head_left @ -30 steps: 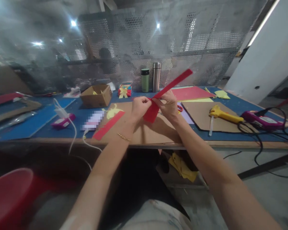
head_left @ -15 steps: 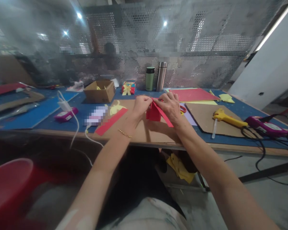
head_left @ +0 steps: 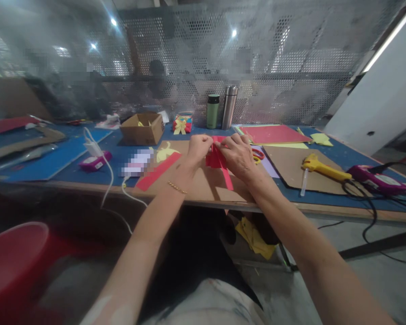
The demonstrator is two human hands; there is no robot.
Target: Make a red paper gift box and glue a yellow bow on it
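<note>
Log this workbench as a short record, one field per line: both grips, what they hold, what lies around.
Left grip: pinched on the red piece, near its top
Right grip: fingers closed on the same piece, facing the left
Loose end: a narrow red tail hanging below the right grip
Beneath: brown cardboard
Left side: flat red strip on that cardboard
Right side: yellow glue gun on another cardboard sheet
Behind: open box, green cup, steel flask
</note>
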